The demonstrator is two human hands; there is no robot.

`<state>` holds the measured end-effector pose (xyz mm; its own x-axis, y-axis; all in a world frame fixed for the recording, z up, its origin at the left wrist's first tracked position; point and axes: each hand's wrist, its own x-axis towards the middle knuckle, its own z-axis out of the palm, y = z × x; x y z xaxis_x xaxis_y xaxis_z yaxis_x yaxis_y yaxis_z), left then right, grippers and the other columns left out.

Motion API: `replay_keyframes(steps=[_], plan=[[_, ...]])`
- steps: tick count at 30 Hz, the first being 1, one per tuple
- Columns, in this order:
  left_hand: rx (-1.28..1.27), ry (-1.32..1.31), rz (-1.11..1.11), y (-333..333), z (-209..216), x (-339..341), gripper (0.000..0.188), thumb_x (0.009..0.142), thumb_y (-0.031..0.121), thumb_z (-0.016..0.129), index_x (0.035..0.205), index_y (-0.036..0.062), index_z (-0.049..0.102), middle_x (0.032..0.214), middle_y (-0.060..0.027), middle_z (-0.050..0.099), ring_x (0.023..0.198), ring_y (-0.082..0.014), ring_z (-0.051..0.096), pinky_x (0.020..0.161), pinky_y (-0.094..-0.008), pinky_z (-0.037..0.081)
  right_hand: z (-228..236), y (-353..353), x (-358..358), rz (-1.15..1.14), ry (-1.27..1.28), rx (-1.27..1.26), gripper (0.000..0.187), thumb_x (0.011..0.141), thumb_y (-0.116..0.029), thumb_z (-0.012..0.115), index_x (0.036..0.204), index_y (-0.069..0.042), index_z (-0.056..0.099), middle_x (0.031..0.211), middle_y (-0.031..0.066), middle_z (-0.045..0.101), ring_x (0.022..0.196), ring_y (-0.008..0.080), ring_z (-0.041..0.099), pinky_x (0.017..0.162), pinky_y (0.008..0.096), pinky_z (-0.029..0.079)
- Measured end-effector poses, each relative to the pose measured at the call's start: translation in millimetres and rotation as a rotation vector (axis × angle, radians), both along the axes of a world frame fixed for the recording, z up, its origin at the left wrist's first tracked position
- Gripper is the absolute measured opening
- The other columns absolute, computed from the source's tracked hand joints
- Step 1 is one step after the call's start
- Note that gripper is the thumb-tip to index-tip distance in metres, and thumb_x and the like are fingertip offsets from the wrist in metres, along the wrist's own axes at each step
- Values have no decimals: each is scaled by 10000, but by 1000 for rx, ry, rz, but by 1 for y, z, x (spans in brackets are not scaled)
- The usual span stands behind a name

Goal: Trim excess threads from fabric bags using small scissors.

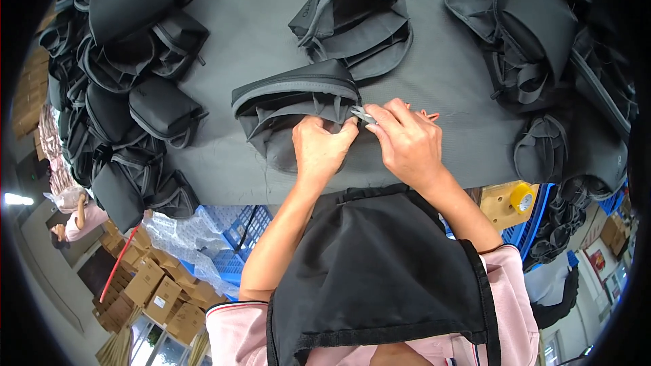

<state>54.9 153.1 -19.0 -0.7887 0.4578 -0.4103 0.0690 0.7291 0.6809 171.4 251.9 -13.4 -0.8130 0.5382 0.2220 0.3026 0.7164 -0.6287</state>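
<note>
Brown cardboard boxes stacked at 7 o'clock, below the bench edge, plain tan, small pale labels on some. Blue plastic crate just right of them with clear bubble wrap over it. Pile of finished dark grey bags at 9–10 o'clock on the grey bench. The grey bag being worked on lies at centre, opening with light grey trim facing up. Left hand palm down, fingers curled, grip closed on the bag's fabric at its lower right edge, forearm coming in from 6 o'clock. Right hand just beside it, touching, thumb and forefinger pinched shut on small metal snips at the bag's corner. Another open bag at 12 o'clock. More bags heaped at 2–3 o'clock. Yellow tape roll on a tan board at 4 o'clock. Black apron at 6 o'clock.
</note>
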Motion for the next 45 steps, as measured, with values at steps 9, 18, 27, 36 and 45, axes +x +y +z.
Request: replay_keyframes(steps=[9,18,27,36,45], plan=[[-5,0,-1,-1,0,2,373,626,235,714,553,-81,529,515,-164,545,458,-246,511,516,-353,433,4,0,0,2,-46,-49,211,741,-83,664,946,-67,615,756,53,544,575,229,569,547,317,457],[-8,-146,-86,-5,2,-12,451,676,318,755,551,-58,539,475,-114,525,438,-154,480,467,-313,398,-11,-1,5,-126,134,-718,160,763,-61,655,918,-30,633,773,41,583,594,150,573,548,273,436],[63,-430,17,-6,-10,-24,438,732,340,741,656,-65,593,579,-67,542,547,-102,453,476,-292,365,3,-11,27,-11,90,-645,219,746,9,638,965,-3,632,766,38,542,549,84,478,508,227,384],[132,-435,18,-5,-18,-22,419,734,320,733,663,-70,599,586,-62,546,550,-107,459,483,-284,371,-5,-16,18,47,55,-396,174,741,-105,666,908,-82,622,755,37,550,584,221,570,512,317,445],[54,-445,-28,-5,-6,-30,460,731,337,734,804,-106,631,656,-95,598,626,-126,527,561,-265,417,6,-15,22,130,12,-447,238,717,-8,666,947,-53,631,758,55,562,616,158,569,537,268,439]])
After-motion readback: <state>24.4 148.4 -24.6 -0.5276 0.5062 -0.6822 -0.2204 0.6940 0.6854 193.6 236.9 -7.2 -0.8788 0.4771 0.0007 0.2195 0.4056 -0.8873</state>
